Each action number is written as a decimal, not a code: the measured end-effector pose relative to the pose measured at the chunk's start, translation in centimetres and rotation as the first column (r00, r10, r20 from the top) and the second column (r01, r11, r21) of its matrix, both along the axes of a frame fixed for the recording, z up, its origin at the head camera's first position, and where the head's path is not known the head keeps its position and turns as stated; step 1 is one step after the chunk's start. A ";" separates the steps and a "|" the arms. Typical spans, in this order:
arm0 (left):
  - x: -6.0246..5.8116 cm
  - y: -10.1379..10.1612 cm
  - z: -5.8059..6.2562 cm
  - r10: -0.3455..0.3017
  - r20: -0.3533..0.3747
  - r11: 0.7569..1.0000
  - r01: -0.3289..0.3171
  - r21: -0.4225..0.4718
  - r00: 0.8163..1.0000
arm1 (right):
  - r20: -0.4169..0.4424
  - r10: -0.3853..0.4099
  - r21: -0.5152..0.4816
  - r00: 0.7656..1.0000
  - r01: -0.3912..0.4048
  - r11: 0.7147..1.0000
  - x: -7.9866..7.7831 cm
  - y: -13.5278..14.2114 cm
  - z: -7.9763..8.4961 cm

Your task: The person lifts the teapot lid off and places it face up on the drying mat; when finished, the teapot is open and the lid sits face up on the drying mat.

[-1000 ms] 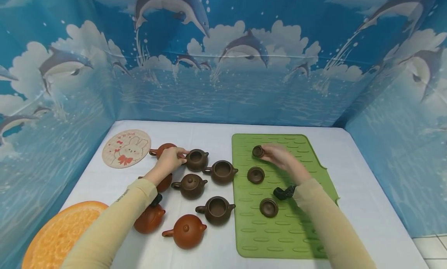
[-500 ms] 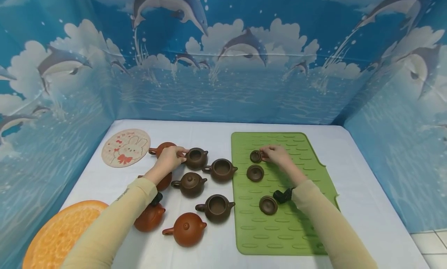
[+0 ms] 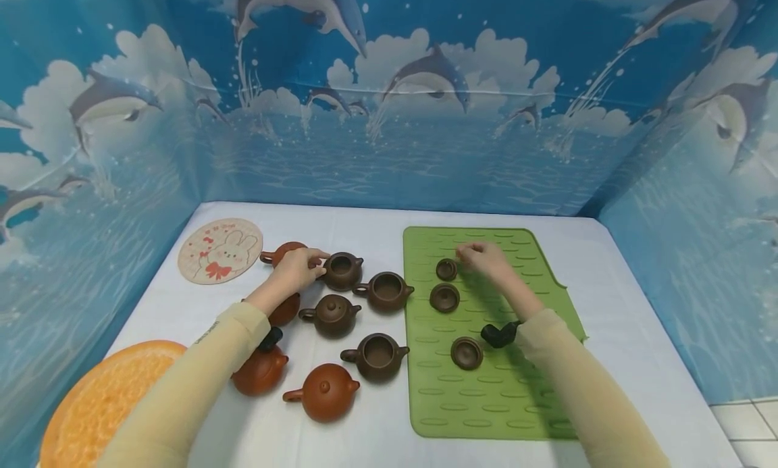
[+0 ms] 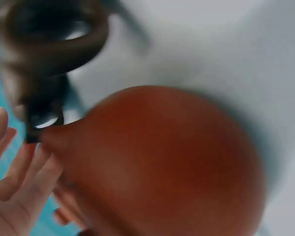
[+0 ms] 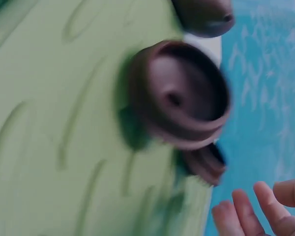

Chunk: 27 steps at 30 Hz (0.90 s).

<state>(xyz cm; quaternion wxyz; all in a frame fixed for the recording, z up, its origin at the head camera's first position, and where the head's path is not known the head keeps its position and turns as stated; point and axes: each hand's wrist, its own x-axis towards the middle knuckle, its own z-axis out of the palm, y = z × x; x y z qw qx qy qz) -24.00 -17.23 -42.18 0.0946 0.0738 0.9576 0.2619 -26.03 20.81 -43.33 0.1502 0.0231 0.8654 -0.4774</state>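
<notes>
My left hand [image 3: 298, 269] is at the handle of a lidless dark brown teapot [image 3: 343, 272]. In the left wrist view, the fingers [image 4: 27, 194] reach the teapot's handle [image 4: 42, 110], with the thumb held off to one side. A round orange-brown teapot [image 4: 162, 162] fills the foreground there. Over the green mat [image 3: 437, 400], my right hand [image 3: 486, 258] holds nothing, its fingertips just beside a small dark lid [image 3: 446, 270] lying upside down. Two more upturned lids, a middle one [image 3: 445, 298] and a nearer one [image 3: 467, 353], lie on the mat.
Two other lidless dark teapots [image 3: 387, 291] and a lidded dark one [image 3: 333, 315] stand left of the mat. Several orange-brown teapots [image 3: 325, 392] stand farther left. A round rabbit mat [image 3: 221, 250] and an orange disc [image 3: 109, 400] lie at the left. Dolphin-print cloth [image 3: 389, 144] encloses the table.
My right hand lowered the small lid onto the mat, let go and drew slightly away to the right. My left hand has stayed by the teapot's handle.
</notes>
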 end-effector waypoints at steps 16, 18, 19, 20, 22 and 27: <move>5.1 -1.4 3.8 -0.191 0.036 0.980 0.188 0.057 0.981 | -0.150 0.234 -0.018 0.961 -0.239 0.971 2.9 -10.3 3.7; 5.5 -1.7 3.5 -0.189 0.053 0.980 0.185 0.074 0.980 | -0.158 0.290 -0.024 0.944 -0.297 0.955 3.2 -11.8 3.6; 5.6 -1.8 3.4 -0.188 0.058 0.979 0.182 0.087 0.980 | -0.160 0.318 -0.031 0.935 -0.327 0.945 3.4 -12.6 3.6; 5.7 -1.9 3.2 -0.183 0.063 0.980 0.176 0.096 0.981 | -0.163 0.345 -0.033 0.924 -0.354 0.935 3.5 -13.3 3.5; 5.8 -2.1 2.9 -0.174 0.060 0.981 0.167 0.103 0.983 | -0.170 0.392 -0.032 0.904 -0.403 0.915 3.7 -14.8 3.3; 5.9 -2.3 1.9 -0.140 0.084 0.987 0.133 0.089 0.987 | -0.146 0.491 0.031 0.859 -0.492 0.870 4.5 -17.5 2.9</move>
